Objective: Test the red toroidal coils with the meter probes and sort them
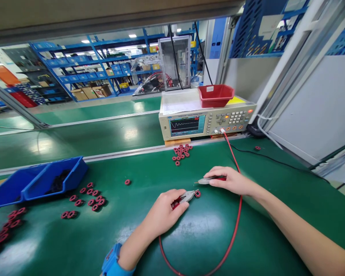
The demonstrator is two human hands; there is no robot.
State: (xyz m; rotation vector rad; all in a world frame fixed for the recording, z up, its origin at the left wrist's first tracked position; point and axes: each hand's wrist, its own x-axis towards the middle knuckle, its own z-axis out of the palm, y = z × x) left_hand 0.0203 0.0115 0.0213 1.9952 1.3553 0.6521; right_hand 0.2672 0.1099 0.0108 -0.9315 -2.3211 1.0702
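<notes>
My left hand (165,212) is closed around a red-handled test clip (185,198) whose metal jaws touch a small red wound coil (197,194) on the green mat. My right hand (231,179) is closed on a second test probe (208,180), its tip pointing left just above that coil. Red leads (232,237) run from both probes; one goes up to the beige tester (207,122), whose screen shows a waveform. A blue wrist strap (112,262) is on my left wrist.
A cluster of red coils (181,152) lies before the tester, more coils (89,197) at the left beside two blue bins (37,180). One stray coil (127,182) lies mid-mat, another (257,147) at the right. A red tray (215,95) sits on the tester.
</notes>
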